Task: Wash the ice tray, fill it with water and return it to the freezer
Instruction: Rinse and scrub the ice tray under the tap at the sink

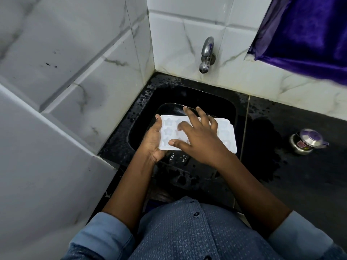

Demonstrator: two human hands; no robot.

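Tray [227,136] lies crosswise, cavities up; left hand [151,142] grips end; right hand [199,140] splayed atop

Lidded steel pot [307,142] on black counter [309,177], purple cloth [309,30] above.

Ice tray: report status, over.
Left hand grips ice tray by its left end, over the sink. Right hand flat on top, fingers spread. Tap shows no water. Nothing in the way.

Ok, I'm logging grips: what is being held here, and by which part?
The ice tray, held by its left short end in the left hand; the right hand lies spread on top.
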